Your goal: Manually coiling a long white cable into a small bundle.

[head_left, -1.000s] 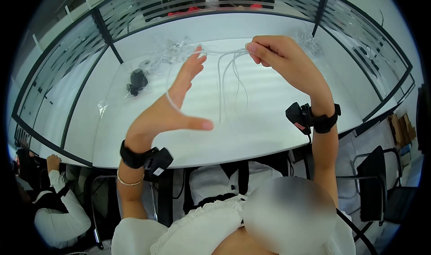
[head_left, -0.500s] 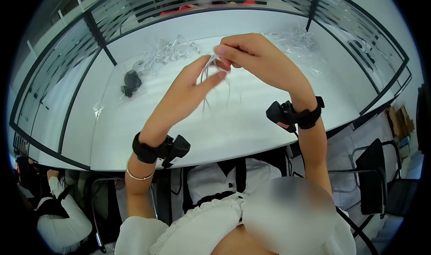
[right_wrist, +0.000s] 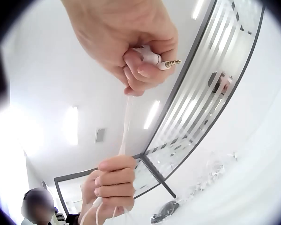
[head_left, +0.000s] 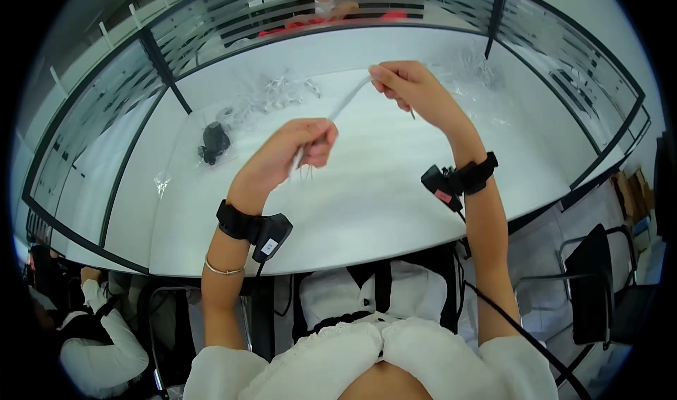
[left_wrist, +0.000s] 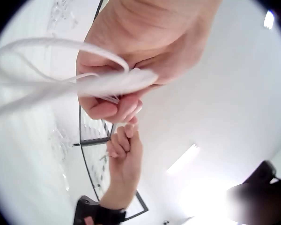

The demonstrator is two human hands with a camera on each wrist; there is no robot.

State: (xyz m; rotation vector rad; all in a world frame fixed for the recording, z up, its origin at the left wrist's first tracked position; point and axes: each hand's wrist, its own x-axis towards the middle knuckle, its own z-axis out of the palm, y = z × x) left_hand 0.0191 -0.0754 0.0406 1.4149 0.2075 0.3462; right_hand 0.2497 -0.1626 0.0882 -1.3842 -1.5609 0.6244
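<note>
Fingers [right_wrist: 116, 177] curled on both sides, none spread: those of the left hand [head_left: 285, 150] wrapped in a fist round a white cable [head_left: 350, 98], those of the right hand [head_left: 416, 90] folded in with the thumb, pinching the cable's other end. Cannot tell exactly how the cable lies inside either palm.

Just changed: from a widely opened left hand a second ago, through a meeting of both hands half a second ago, to hands drawn apart now, with the cable pulled into one narrow bundle between two grips. Means, as a judgement, firmer control of the lengths being handled – gathered and fairly straight between the hands, with loose lengths left over below the left fist.

Held up in the air above a white table [head_left: 367, 210], slanting from the left fist up and away to the right hand. Looks slim, pale and pliant, close-lying in the stretch between. From the right fist, seen in the right wrist view, poking out past the curled fingers: a plug [right_wrist: 168, 64], white-bodied, with a banded, gold-coloured metal tip. Below the left fist, hanging free in thin strands; in the left wrist view, curving round in a wide loop, with a thicker white length too blurred to separate. Likely to bend easily and curl wherever slack.

Farther off on the table, well apart from the cable: a pile of clear plastic and white cords [head_left: 278, 95], and a dark bagged object [head_left: 214, 143].
</note>
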